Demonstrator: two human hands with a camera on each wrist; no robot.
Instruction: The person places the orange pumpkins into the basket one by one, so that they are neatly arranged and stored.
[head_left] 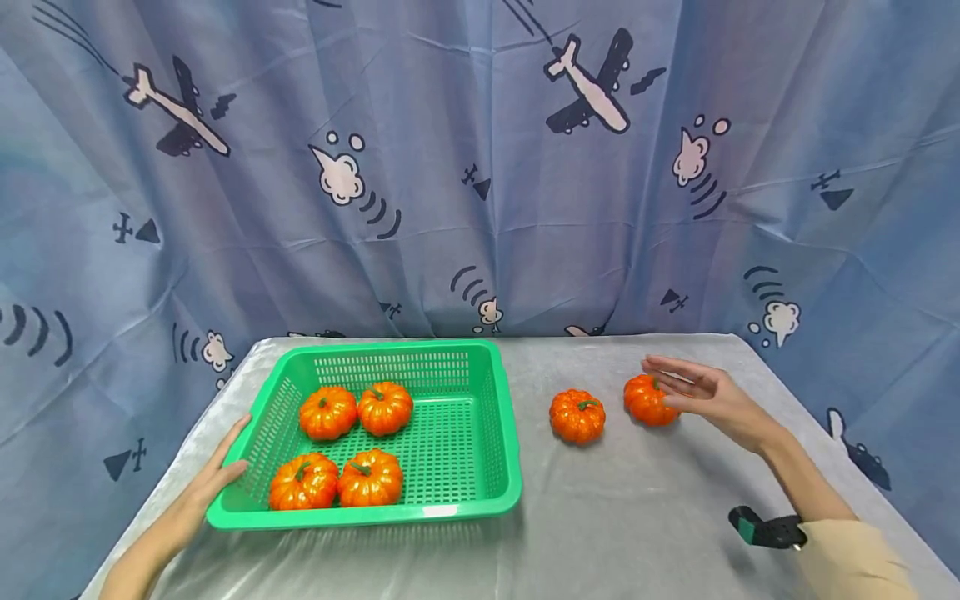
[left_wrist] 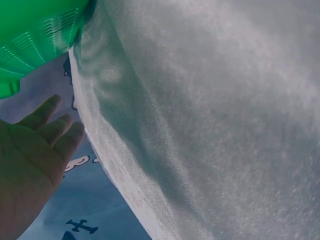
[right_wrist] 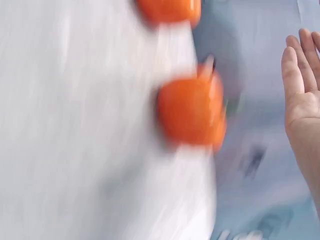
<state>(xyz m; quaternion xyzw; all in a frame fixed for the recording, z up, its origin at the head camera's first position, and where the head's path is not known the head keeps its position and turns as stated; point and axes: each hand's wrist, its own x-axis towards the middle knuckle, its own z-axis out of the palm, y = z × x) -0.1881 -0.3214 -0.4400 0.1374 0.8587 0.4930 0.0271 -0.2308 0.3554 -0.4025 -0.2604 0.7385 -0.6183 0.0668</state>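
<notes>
A green plastic basket (head_left: 360, 518) holds several small orange pumpkins, two at the back (head_left: 327, 414) and the others at the front (head_left: 303, 485). Beside its left rim is my left hand (head_left: 193, 496), fingers extended; the left wrist view shows that palm (left_wrist: 30, 170) below the basket's wall (left_wrist: 37, 30), holding nothing. Two more pumpkins lie right of the basket: a nearer one (head_left: 577, 418) and a farther-right one (head_left: 642, 402). My right hand (head_left: 720, 404) hovers by the farther-right pumpkin, partly covering it. In the right wrist view its fingers are straight, apart from the pumpkin (right_wrist: 187, 112).
A silvery cloth (head_left: 585, 525) covers the table. Behind it hangs a blue curtain (head_left: 450, 167) printed with planes. A dark strap with a green piece (head_left: 765, 529) sits at the right sleeve (head_left: 847, 554).
</notes>
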